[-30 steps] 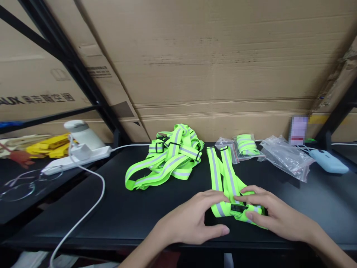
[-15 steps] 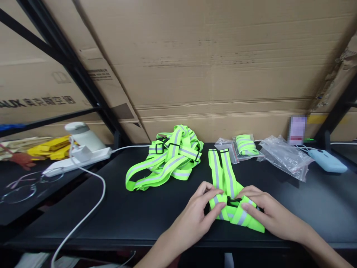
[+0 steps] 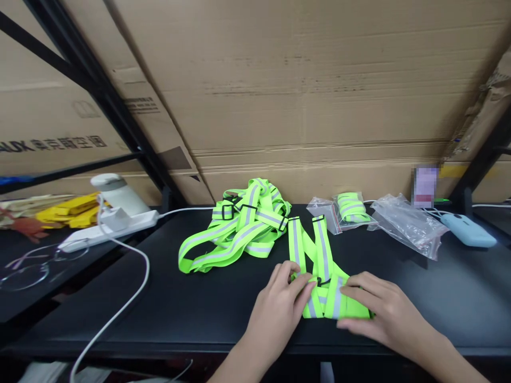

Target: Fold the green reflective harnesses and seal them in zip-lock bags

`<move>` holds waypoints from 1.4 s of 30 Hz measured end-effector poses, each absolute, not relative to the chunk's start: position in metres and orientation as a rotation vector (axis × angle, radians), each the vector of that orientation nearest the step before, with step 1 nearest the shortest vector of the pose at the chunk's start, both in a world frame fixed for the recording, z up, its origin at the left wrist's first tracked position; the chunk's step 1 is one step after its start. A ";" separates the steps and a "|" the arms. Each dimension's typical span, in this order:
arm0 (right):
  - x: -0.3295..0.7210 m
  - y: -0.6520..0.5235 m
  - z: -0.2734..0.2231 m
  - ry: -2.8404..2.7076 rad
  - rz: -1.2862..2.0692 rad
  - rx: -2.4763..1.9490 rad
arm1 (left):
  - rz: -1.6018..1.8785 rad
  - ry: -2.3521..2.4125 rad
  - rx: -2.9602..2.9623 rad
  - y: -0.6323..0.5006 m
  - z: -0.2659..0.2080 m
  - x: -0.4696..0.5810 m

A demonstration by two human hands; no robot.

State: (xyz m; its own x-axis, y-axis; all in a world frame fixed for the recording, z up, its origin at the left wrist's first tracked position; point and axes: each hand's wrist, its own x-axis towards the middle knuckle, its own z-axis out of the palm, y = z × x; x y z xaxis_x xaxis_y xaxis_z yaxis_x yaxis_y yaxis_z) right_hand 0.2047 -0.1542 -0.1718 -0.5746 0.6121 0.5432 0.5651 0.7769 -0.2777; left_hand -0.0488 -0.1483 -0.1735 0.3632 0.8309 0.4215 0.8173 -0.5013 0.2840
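A neon-green reflective vest made of elastic straps (image 3: 324, 255) lies partly folded on the black table, its two shoulder straps pointing away from me. My left hand (image 3: 277, 300) pinches the left side of the near band between thumb and fingers. On the right side of the band rest the fingertips of my right hand (image 3: 389, 306), with its thumb apart from them near the lower edge. Between the hands a black buckle shows in part. A loose heap of similar green straps (image 3: 243, 229) with black buckles lies to the left.
Behind the vest lie a bagged green strap roll (image 3: 352, 207) and clear plastic bags (image 3: 411, 221). A light-blue power bank (image 3: 468, 230) and a phone (image 3: 425, 186) are at right. At left are a white power strip (image 3: 107, 231), cable, bottle (image 3: 120, 194) and glasses (image 3: 26, 276).
The shoulder straps have shifted left and spread apart. The near band lies flatter and straighter. My right thumb has come off the strap, and the right fingers have loosened.
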 end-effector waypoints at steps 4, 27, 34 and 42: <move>0.210 -0.159 -0.176 -2.354 0.128 -0.902 | 0.822 1.564 2.587 -0.150 -0.176 -0.049; 0.215 -0.148 -0.154 -2.151 0.912 -1.125 | 0.758 1.154 2.120 -0.164 -0.151 -0.061; 0.204 -0.136 -0.154 -2.133 0.894 -1.213 | 0.729 1.245 2.198 -0.154 -0.155 -0.060; 0.205 -0.136 -0.166 -2.108 0.328 -1.169 | 0.753 1.317 2.135 -0.147 -0.158 -0.060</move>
